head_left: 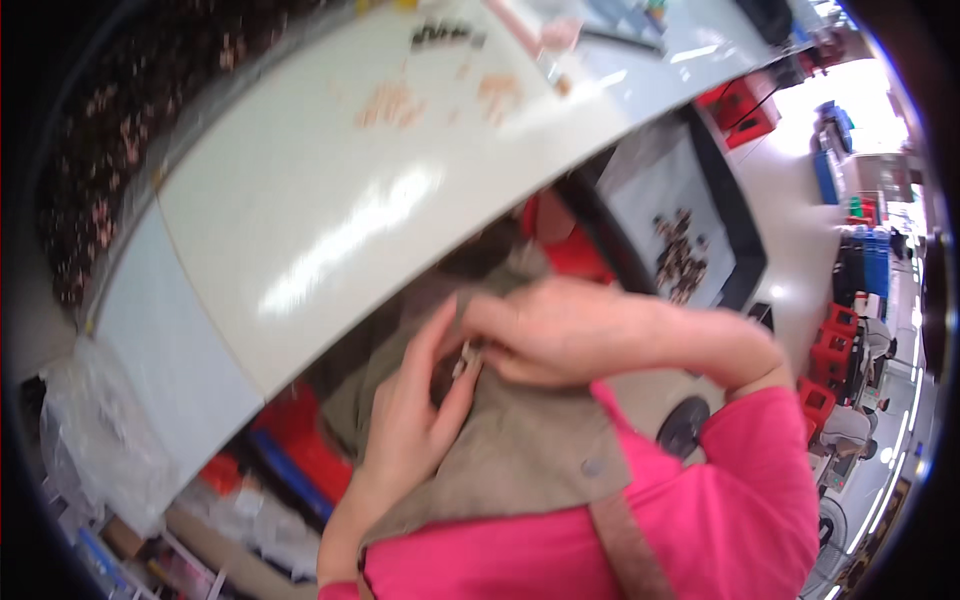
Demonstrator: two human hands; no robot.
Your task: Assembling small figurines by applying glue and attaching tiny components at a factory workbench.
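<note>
Close in front of my apron point(520, 440), my two hands meet at the fingertips. My left hand point(405, 420) pinches a small pale, metallic-looking part point(464, 362) between thumb and fingers. My right hand point(560, 330) is closed, its fingertips against the same part; motion blur hides the part's exact kind and whether anything else is held. Beyond my hands stands the white table point(250, 230). On it lie loose scatters of small pinkish-copper pieces point(392, 106) and a short row of dark pieces point(445, 36).
A large heap of dark and copper-coloured small parts point(110, 150) fills the far left. At right, a black-rimmed tray point(742, 240) holds brown pieces point(680, 255). A clear plastic bag point(105, 420) hangs at the table's left end. Red stools point(830, 355) stand farther right.
</note>
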